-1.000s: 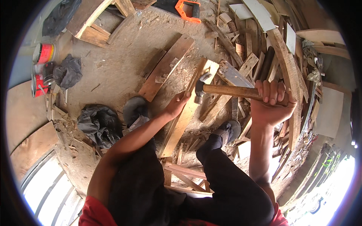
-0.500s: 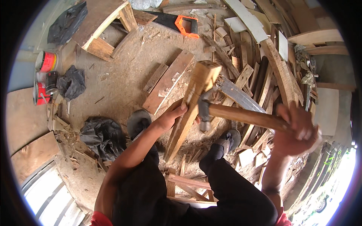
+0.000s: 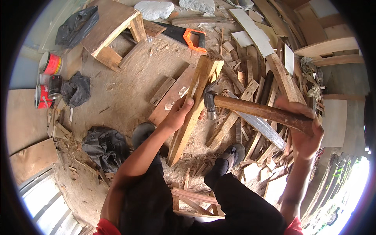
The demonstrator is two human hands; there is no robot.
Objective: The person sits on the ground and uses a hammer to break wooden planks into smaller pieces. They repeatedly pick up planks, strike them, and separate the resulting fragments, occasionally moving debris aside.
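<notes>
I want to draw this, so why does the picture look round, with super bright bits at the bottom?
Head view: the fisheye lens bends straight boards near the dark rim; daylight washes out the lower corners white; the right hand gripping the hammer looks slightly smeared; the left hand on the wooden post is sharp.

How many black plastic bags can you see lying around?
3. One black bag lies at the top left beside the wooden frame, one sits by the tins on the left, and one lies near the person's left shoe. Scraps could hide more.
</notes>
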